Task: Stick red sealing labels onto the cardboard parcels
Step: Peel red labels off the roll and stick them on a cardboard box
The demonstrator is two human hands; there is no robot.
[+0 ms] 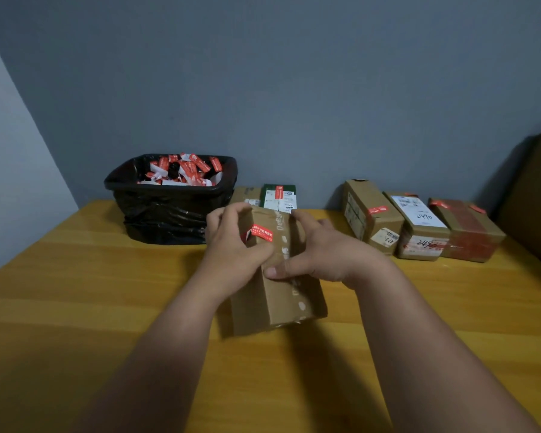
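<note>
A brown cardboard parcel (pixel 278 295) stands tilted on the wooden table (pixel 75 276) in the middle of the view. A red sealing label (pixel 261 233) lies across its upper left edge. My left hand (pixel 231 242) grips the parcel's left side, with the thumb pressing just below the label. My right hand (pixel 322 251) holds the right side, fingers over the top edge and thumb laid across the front.
A black-lined bin (pixel 169 201) with several red and white label scraps stands at the back left. Two parcels (pixel 277 196) lean against the wall behind my hands. Three labelled parcels (pixel 419 226) lie at the back right, with a large carton (pixel 534 195) at the far right.
</note>
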